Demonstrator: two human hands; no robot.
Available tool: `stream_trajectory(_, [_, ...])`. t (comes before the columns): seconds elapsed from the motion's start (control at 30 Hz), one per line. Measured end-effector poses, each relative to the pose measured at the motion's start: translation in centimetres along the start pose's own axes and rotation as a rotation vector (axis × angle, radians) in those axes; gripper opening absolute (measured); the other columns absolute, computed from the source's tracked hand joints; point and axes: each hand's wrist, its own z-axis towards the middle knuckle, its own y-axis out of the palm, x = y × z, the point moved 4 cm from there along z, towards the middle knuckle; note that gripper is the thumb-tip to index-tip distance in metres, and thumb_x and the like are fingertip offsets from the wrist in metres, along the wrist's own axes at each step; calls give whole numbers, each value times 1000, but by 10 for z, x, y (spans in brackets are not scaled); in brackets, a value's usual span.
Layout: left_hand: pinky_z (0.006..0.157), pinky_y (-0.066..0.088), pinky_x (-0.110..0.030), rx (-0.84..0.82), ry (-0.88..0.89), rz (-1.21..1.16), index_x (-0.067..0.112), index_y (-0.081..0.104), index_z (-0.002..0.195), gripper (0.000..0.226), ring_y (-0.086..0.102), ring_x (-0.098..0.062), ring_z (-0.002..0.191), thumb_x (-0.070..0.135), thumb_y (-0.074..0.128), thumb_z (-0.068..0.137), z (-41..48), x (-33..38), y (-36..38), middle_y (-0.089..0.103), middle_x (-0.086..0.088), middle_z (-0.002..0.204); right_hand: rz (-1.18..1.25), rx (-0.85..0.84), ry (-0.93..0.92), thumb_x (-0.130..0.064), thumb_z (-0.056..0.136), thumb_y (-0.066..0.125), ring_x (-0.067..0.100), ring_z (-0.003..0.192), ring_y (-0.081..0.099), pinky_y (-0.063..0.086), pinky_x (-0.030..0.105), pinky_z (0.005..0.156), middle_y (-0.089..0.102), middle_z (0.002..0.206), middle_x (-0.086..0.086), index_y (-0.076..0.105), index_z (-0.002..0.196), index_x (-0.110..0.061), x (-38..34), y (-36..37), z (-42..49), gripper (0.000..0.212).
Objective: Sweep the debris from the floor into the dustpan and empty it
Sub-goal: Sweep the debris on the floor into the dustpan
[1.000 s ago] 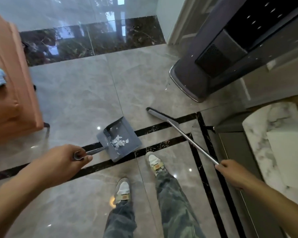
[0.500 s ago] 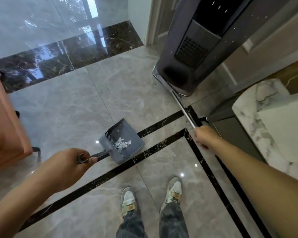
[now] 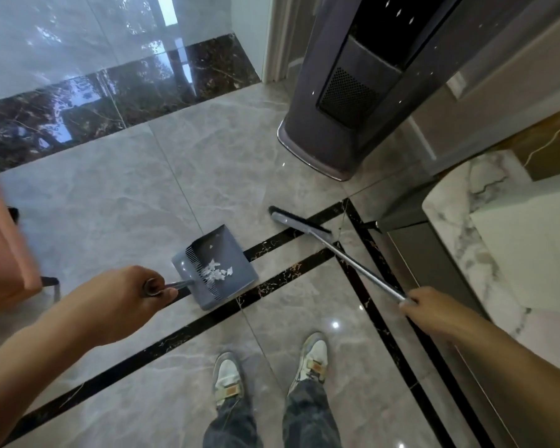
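A grey dustpan (image 3: 230, 253) sits on the glossy tiled floor (image 3: 117, 215), holding a small heap of white paper scraps (image 3: 215, 273) near its comb edge. My left hand (image 3: 123, 302) grips the end of the dustpan's long handle. My right hand (image 3: 434, 310) is closed around the metal pole of the broom (image 3: 362, 266). The dark broom head (image 3: 299, 223) rests on the floor to the right of the dustpan, a short gap apart from it.
A tall dark tower appliance (image 3: 343, 101) stands at the back right. A marble-topped cabinet (image 3: 485, 227) lines the right side. An orange piece of furniture (image 3: 4, 247) is at the left edge. My two feet in white sneakers (image 3: 227, 379) stand just behind the dustpan.
The broom head, which was raised up toward the tower appliance half a second ago, is back down on the floor beside the dustpan. My right hand drew back toward me. The dustpan barely moved.
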Motion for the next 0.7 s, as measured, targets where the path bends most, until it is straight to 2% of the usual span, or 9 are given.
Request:
stream_trajectory(0.07, [61, 52, -38, -12, 13, 7, 17, 53, 63, 48, 56, -21, 54, 54, 58, 93, 6, 9, 1, 53, -3, 52, 42, 44, 8, -31, 95, 54, 28, 60, 62, 40, 30, 50, 66, 77, 13, 60, 79, -14, 34, -10, -16, 24])
stream_trajectory(0.2, [59, 50, -34, -40, 52, 28, 35, 58, 65, 34, 56, -20, 54, 53, 57, 94, 12, 24, 3, 52, 0, 51, 158, 155, 23, -29, 98, 50, 26, 61, 58, 37, 33, 54, 61, 73, 12, 52, 75, -12, 54, -12, -19, 29])
stream_trajectory(0.27, [58, 49, -33, -50, 59, 38, 34, 58, 66, 35, 55, -20, 53, 55, 57, 94, 15, 31, 3, 52, -1, 50, 182, 174, 65, -30, 99, 46, 28, 67, 59, 36, 31, 54, 63, 86, 15, 49, 83, -11, 51, -12, -1, 25])
stream_trajectory(0.33, [60, 52, -35, -50, 65, 64, 32, 58, 68, 35, 57, -21, 54, 56, 56, 94, 17, 37, 4, 55, -2, 51, 230, 157, 112, -29, 99, 44, 28, 75, 56, 35, 29, 55, 63, 106, 19, 50, 100, -17, 42, -6, 21, 14])
stream_trajectory(0.37, [60, 52, -35, -51, 69, 76, 30, 58, 68, 36, 58, -22, 55, 56, 57, 94, 17, 40, 5, 56, -3, 52, 266, 142, 133, -27, 99, 44, 28, 73, 55, 36, 28, 55, 62, 104, 18, 53, 107, -14, 39, 0, 30, 18])
stream_trajectory(0.47, [62, 53, -37, -58, 53, 93, 18, 58, 64, 46, 59, -25, 58, 53, 57, 95, 18, 48, 10, 59, -6, 56, 396, 45, 168, -21, 95, 46, 23, 54, 48, 34, 25, 49, 55, 76, 14, 57, 102, -6, 25, 31, 38, 20])
stream_trajectory(0.6, [56, 47, -34, -45, 27, 79, 10, 59, 66, 51, 57, -25, 55, 52, 56, 96, 22, 50, 10, 62, -12, 59, 555, -97, 155, -22, 97, 42, 19, 45, 43, 29, 19, 40, 53, 67, 9, 59, 100, -16, 6, 80, -1, 18])
stream_trajectory(0.7, [53, 42, -31, -34, 18, 56, 13, 59, 62, 51, 53, -23, 51, 50, 58, 95, 26, 56, 8, 55, -6, 52, 646, -202, 112, -22, 98, 42, 13, 40, 36, 26, 20, 39, 46, 60, 2, 56, 89, -22, -8, 104, -39, 17])
